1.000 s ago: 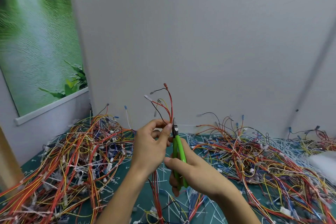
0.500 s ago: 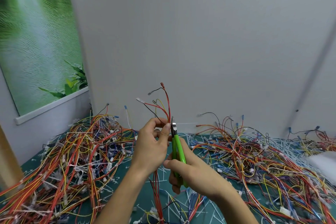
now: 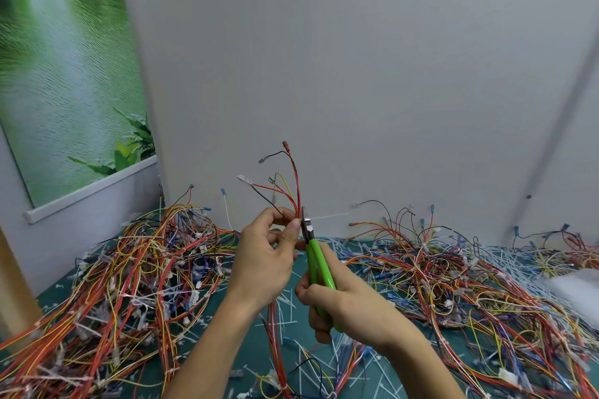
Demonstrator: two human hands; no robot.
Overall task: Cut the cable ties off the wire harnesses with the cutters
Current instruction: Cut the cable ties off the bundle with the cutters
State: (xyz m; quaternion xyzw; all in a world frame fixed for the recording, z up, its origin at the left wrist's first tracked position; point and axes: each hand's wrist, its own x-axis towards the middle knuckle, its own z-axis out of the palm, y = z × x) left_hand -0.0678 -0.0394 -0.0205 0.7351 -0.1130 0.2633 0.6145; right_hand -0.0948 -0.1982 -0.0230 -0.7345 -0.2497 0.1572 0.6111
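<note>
Cut ties [image 3: 290,310] litter mat [image 3: 299,273] near. Right hand [image 3: 350,304] grips green cutters [image 3: 319,266], tips touching wire harness [image 3: 293,185] pinched upright in left hand [image 3: 262,262], center. 2 harness heaps, left heap [image 3: 129,269], right heap [image 3: 453,269]; wall [image 3: 356,74] far.

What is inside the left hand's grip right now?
The left hand pinches a wire harness, whose red, yellow and black leads fan out above it. The cutters, held in the right hand, point at the pinch. The hand hides any cable tie there.

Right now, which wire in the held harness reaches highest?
The red wire with the red terminal; the black wire and yellow wire beside it end lower.
</note>
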